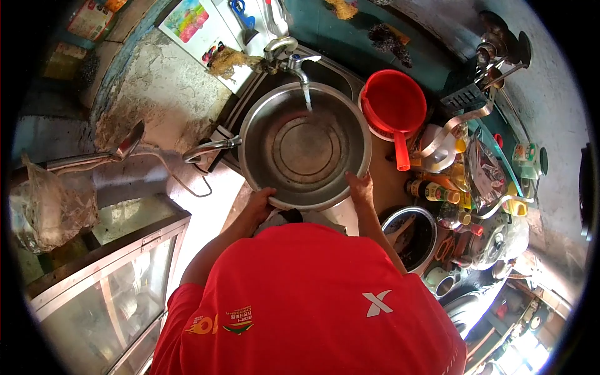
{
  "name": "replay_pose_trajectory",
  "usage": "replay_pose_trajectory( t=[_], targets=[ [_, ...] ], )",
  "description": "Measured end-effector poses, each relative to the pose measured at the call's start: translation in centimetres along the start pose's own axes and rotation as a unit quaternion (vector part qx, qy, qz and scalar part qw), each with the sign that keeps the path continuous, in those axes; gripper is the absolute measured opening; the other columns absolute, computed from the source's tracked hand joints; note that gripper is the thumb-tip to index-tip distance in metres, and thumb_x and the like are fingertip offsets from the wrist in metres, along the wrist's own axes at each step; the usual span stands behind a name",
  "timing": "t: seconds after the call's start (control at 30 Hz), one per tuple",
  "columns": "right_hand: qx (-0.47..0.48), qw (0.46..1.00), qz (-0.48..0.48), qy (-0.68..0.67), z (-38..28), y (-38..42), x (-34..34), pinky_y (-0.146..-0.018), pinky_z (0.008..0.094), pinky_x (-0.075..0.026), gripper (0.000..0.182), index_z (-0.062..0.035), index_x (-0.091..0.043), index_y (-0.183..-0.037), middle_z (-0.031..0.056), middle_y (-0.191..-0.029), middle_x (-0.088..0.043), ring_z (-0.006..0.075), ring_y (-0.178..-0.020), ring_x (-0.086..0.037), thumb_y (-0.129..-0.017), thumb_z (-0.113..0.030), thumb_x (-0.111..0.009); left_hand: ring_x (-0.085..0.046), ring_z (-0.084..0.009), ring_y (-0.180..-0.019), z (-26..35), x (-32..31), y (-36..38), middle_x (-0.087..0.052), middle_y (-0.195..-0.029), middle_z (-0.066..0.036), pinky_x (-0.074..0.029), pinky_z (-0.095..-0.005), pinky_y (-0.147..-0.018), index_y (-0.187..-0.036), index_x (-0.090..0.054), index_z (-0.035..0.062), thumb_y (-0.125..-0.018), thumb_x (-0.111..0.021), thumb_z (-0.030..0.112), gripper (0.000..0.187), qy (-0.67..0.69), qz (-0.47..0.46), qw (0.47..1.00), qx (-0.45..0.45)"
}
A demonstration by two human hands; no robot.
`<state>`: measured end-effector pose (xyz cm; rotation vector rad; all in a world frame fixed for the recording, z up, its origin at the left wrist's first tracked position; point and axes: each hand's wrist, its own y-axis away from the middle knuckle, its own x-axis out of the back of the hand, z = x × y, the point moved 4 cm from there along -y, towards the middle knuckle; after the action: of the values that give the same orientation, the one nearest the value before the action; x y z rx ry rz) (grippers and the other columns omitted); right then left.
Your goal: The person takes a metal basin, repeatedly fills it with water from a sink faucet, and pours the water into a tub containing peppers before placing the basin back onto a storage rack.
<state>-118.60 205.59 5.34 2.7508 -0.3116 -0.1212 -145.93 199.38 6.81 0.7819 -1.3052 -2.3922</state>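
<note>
A wide metal basin (pixel 269 150) is held under the faucet (pixel 302 74), over the sink (pixel 334 75). Water runs from the spout into it. My left hand (pixel 261 204) grips the near left rim, and my right hand (pixel 360 187) grips the near right rim. The fingers of both hands are partly hidden under the basin. A second curved metal tap (pixel 209 149) comes close to the basin's left side.
To the right stand a red long-handled dipper (pixel 394 100), bottles (pixel 431 190) and a dark pot with a wooden spatula (pixel 409 231). A glass-fronted cabinet (pixel 112 294) is at lower left. Ladles (pixel 497 47) hang at upper right.
</note>
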Motion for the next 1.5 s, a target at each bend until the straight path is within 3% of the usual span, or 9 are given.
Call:
replay_pose_trajectory(
  t=[0.1, 0.3, 0.5, 0.57, 0.77, 0.9, 1.07, 1.17, 1.5],
  targets=[
    [0.0, 1.0, -0.014, 0.001, -0.1, 0.0, 0.0, -0.085, 0.033, -0.042, 0.046, 0.0009, -0.046, -0.115, 0.0113, -0.103, -0.059, 0.0214, -0.094, -0.056, -0.073, -0.008, -0.058, -0.049, -0.0374, -0.102, -0.6, 0.8, -0.9, -0.041, -0.115, -0.024, -0.045, -0.0476, -0.087, -0.118, -0.029, -0.0123, -0.078, -0.049, 0.005, 0.047, 0.004, 0.001, 1.0, 0.005],
    [-0.015, 0.999, 0.002, 0.048, 0.3, 0.1, 0.3, -0.084, 0.0321, -0.042, 0.041, 0.0006, -0.05, -0.111, 0.0114, -0.102, -0.059, 0.0208, -0.093, -0.056, -0.071, -0.006, -0.058, -0.05, -0.0362, -0.1, -1.6, 2.6, -2.4, -0.043, -0.114, -0.023, -0.047, -0.0456, -0.086, -0.116, -0.032, -0.0129, -0.078, -0.05, 0.005, 0.045, 0.02, -0.022, 0.999, 0.021],
    [0.027, 1.0, -0.011, -0.001, 0.0, -0.1, 0.0, -0.078, 0.0295, -0.044, 0.042, -0.0006, -0.05, -0.112, 0.0089, -0.097, -0.06, 0.0191, -0.088, -0.056, -0.072, -0.008, -0.061, -0.05, -0.0359, -0.101, -1.8, 2.6, -2.8, -0.043, -0.114, -0.022, -0.046, -0.0459, -0.087, -0.118, -0.031, -0.0097, -0.078, -0.049, 0.004, 0.046, 0.041, -0.025, 0.999, 0.009],
    [0.015, 0.997, -0.007, 0.074, -0.9, 0.3, 0.1, -0.078, 0.0302, -0.044, 0.042, -0.0006, -0.05, -0.112, 0.0091, -0.098, -0.059, 0.0195, -0.088, -0.056, -0.072, -0.008, -0.06, -0.05, -0.036, -0.101, -1.9, 2.7, -2.8, -0.043, -0.114, -0.022, -0.046, -0.0461, -0.087, -0.119, -0.03, -0.0089, -0.078, -0.049, 0.003, 0.046, 0.043, -0.023, 0.999, 0.008],
    [0.004, 1.0, 0.007, 0.011, -1.2, 0.4, -0.3, -0.081, 0.0313, -0.043, 0.043, -0.0007, -0.051, -0.11, 0.009, -0.099, -0.059, 0.0211, -0.091, -0.056, -0.068, -0.008, -0.059, -0.049, -0.0362, -0.103, -1.8, 2.8, -3.1, -0.043, -0.115, -0.022, -0.045, -0.0466, -0.088, -0.12, -0.029, -0.0093, -0.078, -0.049, 0.003, 0.048, 0.072, -0.029, 0.997, 0.012],
    [0.024, 0.998, 0.012, 0.054, -1.6, 0.4, -0.1, -0.081, 0.0314, -0.043, 0.042, -0.0009, -0.051, -0.11, 0.009, -0.099, -0.06, 0.0206, -0.09, -0.056, -0.069, -0.007, -0.058, -0.05, -0.0355, -0.102, -1.8, 2.7, -2.9, -0.043, -0.114, -0.022, -0.046, -0.0461, -0.087, -0.118, -0.031, -0.0105, -0.078, -0.05, 0.003, 0.047, 0.047, -0.02, 0.999, 0.013],
    [-0.043, 0.995, 0.016, 0.09, -2.9, 1.2, -0.4, -0.081, 0.0326, -0.043, 0.042, -0.0001, -0.05, -0.111, 0.0089, -0.101, -0.059, 0.0206, -0.092, -0.056, -0.071, -0.007, -0.058, -0.051, -0.0339, -0.099, -0.8, 1.6, -1.5, -0.045, -0.112, -0.021, -0.049, -0.0439, -0.083, -0.117, -0.033, -0.01, -0.077, -0.05, 0.005, 0.046, 0.03, -0.004, 1.0, -0.002],
    [-0.047, 0.999, -0.009, -0.013, -1.4, 1.0, -0.3, -0.081, 0.032, -0.043, 0.042, -0.0007, -0.05, -0.112, 0.0088, -0.102, -0.059, 0.0207, -0.092, -0.056, -0.071, -0.008, -0.059, -0.053, -0.0327, -0.095, -0.1, 0.9, -0.6, -0.047, -0.109, -0.02, -0.05, -0.0416, -0.08, -0.116, -0.035, -0.0092, -0.076, -0.051, 0.007, 0.046, -0.009, -0.005, 0.999, -0.034],
    [-0.059, 0.997, -0.028, 0.048, -1.6, 0.7, 0.2, -0.081, 0.0315, -0.042, 0.043, -0.0017, -0.048, -0.114, 0.0079, -0.1, -0.058, 0.0198, -0.091, -0.055, -0.073, -0.009, -0.06, -0.056, -0.0289, -0.088, 0.5, 0.1, 0.4, -0.051, -0.101, -0.018, -0.05, -0.0383, -0.074, -0.111, -0.039, -0.0087, -0.075, -0.052, 0.011, 0.043, -0.05, 0.012, 0.996, -0.069]
  ],
)
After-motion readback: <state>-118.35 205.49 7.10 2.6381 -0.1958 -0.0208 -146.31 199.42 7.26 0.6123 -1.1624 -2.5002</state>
